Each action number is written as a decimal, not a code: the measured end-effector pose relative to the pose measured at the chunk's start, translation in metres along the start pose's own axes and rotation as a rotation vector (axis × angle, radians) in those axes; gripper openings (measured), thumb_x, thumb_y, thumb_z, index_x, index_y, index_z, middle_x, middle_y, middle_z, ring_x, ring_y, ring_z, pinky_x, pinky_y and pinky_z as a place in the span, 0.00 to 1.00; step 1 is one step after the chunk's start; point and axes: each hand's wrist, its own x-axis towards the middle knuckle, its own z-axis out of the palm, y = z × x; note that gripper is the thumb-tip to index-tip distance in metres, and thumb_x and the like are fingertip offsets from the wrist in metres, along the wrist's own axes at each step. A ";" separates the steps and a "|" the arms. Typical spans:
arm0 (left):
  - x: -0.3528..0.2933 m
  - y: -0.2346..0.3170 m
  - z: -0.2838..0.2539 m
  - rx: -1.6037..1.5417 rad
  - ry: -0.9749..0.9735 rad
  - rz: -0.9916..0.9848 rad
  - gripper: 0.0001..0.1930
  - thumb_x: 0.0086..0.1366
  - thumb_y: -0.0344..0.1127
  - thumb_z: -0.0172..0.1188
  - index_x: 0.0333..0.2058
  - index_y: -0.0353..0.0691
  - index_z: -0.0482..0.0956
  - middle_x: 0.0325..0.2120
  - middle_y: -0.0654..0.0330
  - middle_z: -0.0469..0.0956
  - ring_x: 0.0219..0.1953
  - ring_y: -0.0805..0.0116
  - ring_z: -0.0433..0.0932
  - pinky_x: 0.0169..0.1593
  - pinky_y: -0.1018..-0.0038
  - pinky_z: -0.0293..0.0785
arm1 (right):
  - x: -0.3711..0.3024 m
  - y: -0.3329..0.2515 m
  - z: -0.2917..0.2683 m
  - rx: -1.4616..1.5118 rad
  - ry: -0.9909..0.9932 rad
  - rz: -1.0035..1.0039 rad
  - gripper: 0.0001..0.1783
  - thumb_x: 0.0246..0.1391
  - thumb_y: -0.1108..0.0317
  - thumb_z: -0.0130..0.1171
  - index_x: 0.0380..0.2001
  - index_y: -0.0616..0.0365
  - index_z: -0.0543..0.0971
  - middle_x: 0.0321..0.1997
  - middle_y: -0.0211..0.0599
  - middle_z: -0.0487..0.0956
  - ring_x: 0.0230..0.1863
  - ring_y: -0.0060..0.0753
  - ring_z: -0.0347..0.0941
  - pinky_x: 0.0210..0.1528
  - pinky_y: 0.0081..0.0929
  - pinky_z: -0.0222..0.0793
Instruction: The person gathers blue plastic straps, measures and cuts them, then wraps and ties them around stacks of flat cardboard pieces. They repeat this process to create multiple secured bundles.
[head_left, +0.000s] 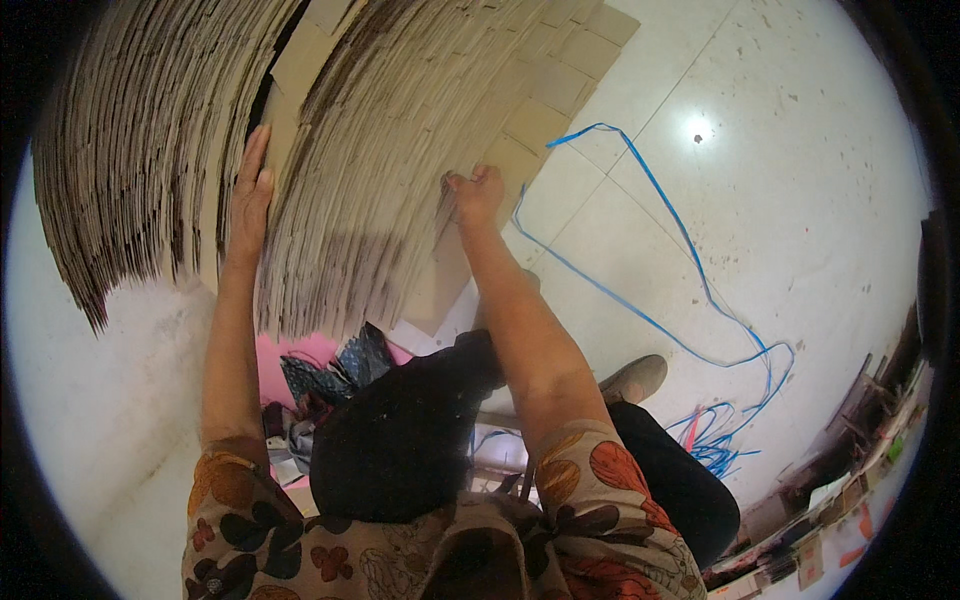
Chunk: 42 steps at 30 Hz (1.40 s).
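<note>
A tall stack of flat brown cardboard sheets [400, 130] stands on edge in front of me, fanned out, with a second stack [130, 150] to its left. My left hand [250, 190] lies flat, fingers together and pointing up, in the gap between the two stacks, pressed against the left face of the nearer one. My right hand [475, 195] grips the right edge of that same stack, fingers curled over several sheets.
Blue plastic strapping [690, 290] loops over the white tiled floor at right and bunches near my shoe [632, 378]. A pink sheet and dark bags [335, 365] lie under the stack. Cluttered boxes [840, 480] line the lower right.
</note>
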 end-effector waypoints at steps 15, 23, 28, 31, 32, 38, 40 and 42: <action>-0.002 -0.005 0.016 -0.189 -0.058 -0.117 0.33 0.65 0.58 0.40 0.60 0.41 0.59 0.61 0.56 0.57 0.64 0.62 0.53 0.65 0.65 0.43 | 0.038 -0.046 -0.069 0.434 -0.568 0.331 0.20 0.41 0.76 0.63 0.41 0.60 0.73 0.38 0.36 0.76 0.41 0.33 0.73 0.43 0.32 0.70; 0.004 -0.015 0.019 -0.391 0.036 -0.499 0.37 0.61 0.63 0.44 0.60 0.41 0.60 0.58 0.53 0.62 0.60 0.59 0.60 0.62 0.62 0.52 | 0.046 -0.029 -0.066 0.888 -0.745 0.768 0.27 0.45 0.75 0.62 0.50 0.63 0.67 0.47 0.42 0.74 0.48 0.39 0.71 0.50 0.38 0.70; 0.019 -0.014 0.029 -0.325 0.053 -0.784 0.40 0.59 0.68 0.41 0.61 0.43 0.57 0.59 0.50 0.60 0.59 0.53 0.61 0.60 0.59 0.56 | 0.054 -0.009 -0.058 0.895 -0.793 0.826 0.26 0.46 0.77 0.60 0.50 0.66 0.67 0.46 0.43 0.74 0.46 0.41 0.72 0.47 0.40 0.72; 0.015 -0.010 0.027 -0.300 0.030 -0.712 0.41 0.59 0.68 0.41 0.62 0.43 0.56 0.61 0.50 0.57 0.62 0.53 0.56 0.61 0.56 0.51 | 0.044 -0.013 -0.058 0.987 -0.743 0.780 0.31 0.42 0.79 0.62 0.52 0.67 0.64 0.46 0.46 0.74 0.46 0.45 0.72 0.46 0.44 0.73; 0.011 -0.008 0.026 -0.300 0.028 -0.687 0.41 0.59 0.67 0.41 0.61 0.43 0.57 0.60 0.50 0.58 0.61 0.53 0.57 0.61 0.56 0.52 | 0.039 -0.012 -0.057 1.011 -0.716 0.718 0.31 0.42 0.80 0.62 0.52 0.68 0.64 0.45 0.46 0.74 0.46 0.45 0.72 0.45 0.45 0.73; -0.001 0.032 0.022 -0.364 0.090 -0.545 0.36 0.61 0.63 0.42 0.59 0.40 0.61 0.55 0.51 0.63 0.56 0.56 0.62 0.57 0.60 0.57 | 0.023 -0.008 -0.114 1.101 -0.594 0.643 0.33 0.40 0.83 0.61 0.53 0.68 0.62 0.45 0.47 0.74 0.44 0.44 0.73 0.44 0.47 0.74; -0.007 0.048 0.017 -0.386 0.116 -0.517 0.35 0.62 0.61 0.42 0.58 0.39 0.62 0.54 0.52 0.64 0.55 0.57 0.64 0.56 0.61 0.59 | 0.019 -0.017 -0.134 1.118 -0.544 0.580 0.32 0.40 0.83 0.61 0.51 0.67 0.64 0.43 0.46 0.74 0.42 0.43 0.74 0.43 0.44 0.74; -0.009 0.070 0.012 -0.406 0.146 -0.478 0.34 0.62 0.60 0.42 0.57 0.38 0.63 0.52 0.52 0.66 0.53 0.59 0.65 0.55 0.62 0.61 | 0.012 -0.034 -0.158 1.122 -0.522 0.547 0.29 0.39 0.82 0.62 0.49 0.67 0.68 0.41 0.44 0.76 0.40 0.41 0.75 0.41 0.40 0.75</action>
